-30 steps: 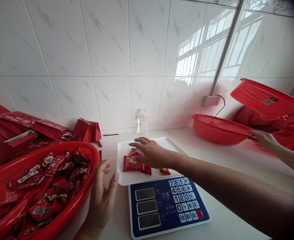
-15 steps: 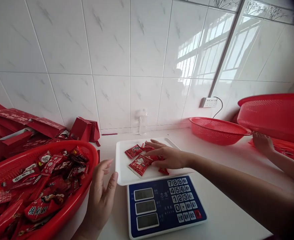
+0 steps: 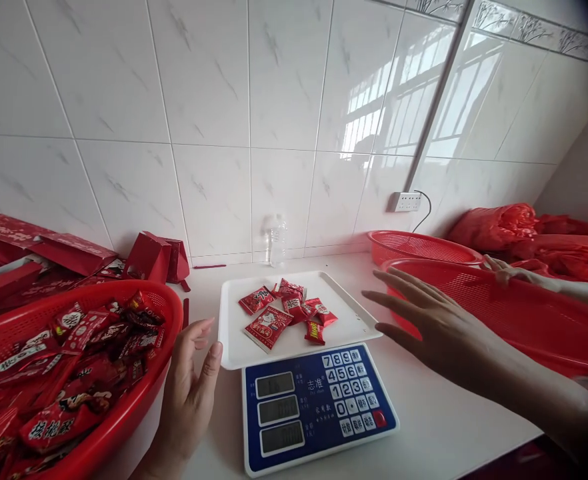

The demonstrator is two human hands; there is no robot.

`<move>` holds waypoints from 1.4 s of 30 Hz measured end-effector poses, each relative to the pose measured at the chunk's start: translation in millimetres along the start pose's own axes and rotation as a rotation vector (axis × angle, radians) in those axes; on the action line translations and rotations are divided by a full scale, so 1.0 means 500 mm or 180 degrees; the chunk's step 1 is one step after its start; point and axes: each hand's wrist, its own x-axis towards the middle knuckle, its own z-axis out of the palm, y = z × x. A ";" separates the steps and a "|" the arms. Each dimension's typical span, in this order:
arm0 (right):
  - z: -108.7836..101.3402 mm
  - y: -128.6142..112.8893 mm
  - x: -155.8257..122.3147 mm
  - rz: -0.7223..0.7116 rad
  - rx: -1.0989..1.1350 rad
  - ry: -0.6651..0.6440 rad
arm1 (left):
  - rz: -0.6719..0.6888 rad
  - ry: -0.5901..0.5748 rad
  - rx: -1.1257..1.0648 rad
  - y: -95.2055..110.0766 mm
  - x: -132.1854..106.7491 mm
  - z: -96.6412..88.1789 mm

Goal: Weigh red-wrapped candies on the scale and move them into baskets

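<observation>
Several red snack packets [image 3: 284, 310] lie on the white tray [image 3: 344, 303] of a blue-faced scale [image 3: 317, 407]. My right hand [image 3: 437, 327] hovers open, fingers spread, to the right of the tray and next to a red basket [image 3: 519, 320]. My left hand [image 3: 191, 393] stands open on its edge between the scale and a big red basket [image 3: 139, 413] full of red packets [image 3: 69, 367], touching neither packet nor tray.
Another person's hand [image 3: 507, 272] holds the far rim of the red basket at the right. A second red basket [image 3: 414, 245] sits behind it. Red plastic bags [image 3: 494, 227] pile at the far right. Red boxes [image 3: 49, 250] and a clear bottle [image 3: 277, 241] stand by the tiled wall.
My right hand has left the packets on the tray and pulled back to the right. The other person has set a red basket down on the counter beside it.
</observation>
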 end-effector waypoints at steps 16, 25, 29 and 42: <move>0.061 0.044 0.016 0.0953 0.0313 -0.0643 | -0.0198 -0.0016 -0.0141 -0.009 0.002 0.000; 0.068 -0.116 0.158 -0.0333 0.1484 -0.1790 | -0.0099 0.0080 -0.0106 0.000 0.008 -0.007; 0.099 -0.125 0.183 -0.0262 0.1389 -0.1391 | -0.0084 0.0027 -0.0088 -0.003 0.008 -0.008; 0.095 -0.020 0.190 0.0488 0.0858 -0.0131 | -0.0130 -0.0058 -0.0286 -0.001 0.008 -0.003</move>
